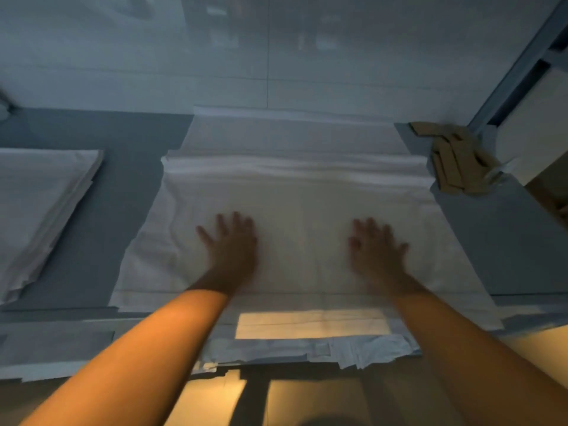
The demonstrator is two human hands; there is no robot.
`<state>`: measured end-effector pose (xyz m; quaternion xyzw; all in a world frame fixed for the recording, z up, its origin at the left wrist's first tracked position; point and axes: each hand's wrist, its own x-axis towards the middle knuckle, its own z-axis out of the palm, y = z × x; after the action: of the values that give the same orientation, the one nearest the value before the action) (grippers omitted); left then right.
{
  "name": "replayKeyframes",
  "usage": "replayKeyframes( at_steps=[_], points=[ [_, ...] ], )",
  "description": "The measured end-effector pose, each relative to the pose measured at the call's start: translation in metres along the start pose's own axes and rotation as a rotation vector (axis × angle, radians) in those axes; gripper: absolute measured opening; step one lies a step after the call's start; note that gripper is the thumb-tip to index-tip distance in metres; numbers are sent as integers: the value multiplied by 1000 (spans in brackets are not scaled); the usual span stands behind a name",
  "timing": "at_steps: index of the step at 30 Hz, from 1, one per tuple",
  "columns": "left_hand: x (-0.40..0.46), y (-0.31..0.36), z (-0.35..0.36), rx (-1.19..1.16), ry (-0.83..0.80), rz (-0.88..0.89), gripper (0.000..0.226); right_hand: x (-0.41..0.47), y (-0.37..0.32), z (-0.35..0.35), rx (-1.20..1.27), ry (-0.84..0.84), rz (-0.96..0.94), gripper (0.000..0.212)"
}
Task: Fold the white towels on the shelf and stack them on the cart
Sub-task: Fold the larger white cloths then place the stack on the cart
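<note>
A large white towel (302, 192) lies spread on the grey shelf (129, 186) in front of me, its far part folded over into a doubled band. My left hand (232, 244) rests flat on the towel's left-centre with fingers spread. My right hand (376, 249) lies flat on the right-centre, fingers straight too. Both palms press the cloth. The towel's near edge hangs over the shelf's front edge. The cart is not in view.
A pile of white towels (40, 207) lies at the left of the shelf. A heap of tan cardboard pieces (458, 158) sits at the right rear corner. A pale wall (276, 50) backs the shelf, and a metal upright (519, 63) stands at right.
</note>
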<state>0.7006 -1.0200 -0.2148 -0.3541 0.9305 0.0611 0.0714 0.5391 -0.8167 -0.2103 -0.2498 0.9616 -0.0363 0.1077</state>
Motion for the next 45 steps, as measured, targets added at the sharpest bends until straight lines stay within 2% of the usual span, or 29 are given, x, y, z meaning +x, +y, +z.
replayKeyframes(
  at_steps=[2,4,8,13,15,17,19,22,24,27,32,37,40,42,45],
  points=[
    [-22,36,12,-47,-1,187,54,-30,-44,18,-44,26,-263,52],
    [-40,47,25,-31,1,233,58,-50,-58,34,-112,34,-352,54],
    [-45,-5,30,38,45,108,72,-41,2,26,-98,31,-133,58],
    [-56,-97,30,-9,26,-83,73,-45,115,10,-100,-15,144,63],
    [-65,-109,28,-45,16,-169,66,-50,129,8,-73,-52,217,64],
    [-74,-96,26,-69,21,-238,62,-59,110,10,-62,-73,260,61],
    [-87,-64,28,-41,32,-111,65,-76,69,22,-150,-10,95,57],
    [-115,-5,41,4,53,307,87,-109,-10,44,-158,56,-289,55],
    [-123,18,49,69,60,418,97,-119,-41,49,-119,40,-368,56],
    [-122,14,52,96,142,346,89,-121,-27,49,-131,120,-403,55],
    [-124,-31,48,105,173,244,96,-121,45,39,-209,128,-354,58],
    [-126,-40,44,86,146,206,97,-126,45,32,-238,38,-292,91],
    [-130,-32,43,78,158,198,83,-136,0,46,-242,41,-429,105],
    [-133,-32,45,107,164,207,75,-138,-20,56,-254,88,-447,98],
    [-136,-37,46,152,175,225,70,-131,0,51,-272,201,-360,75]
  ],
)
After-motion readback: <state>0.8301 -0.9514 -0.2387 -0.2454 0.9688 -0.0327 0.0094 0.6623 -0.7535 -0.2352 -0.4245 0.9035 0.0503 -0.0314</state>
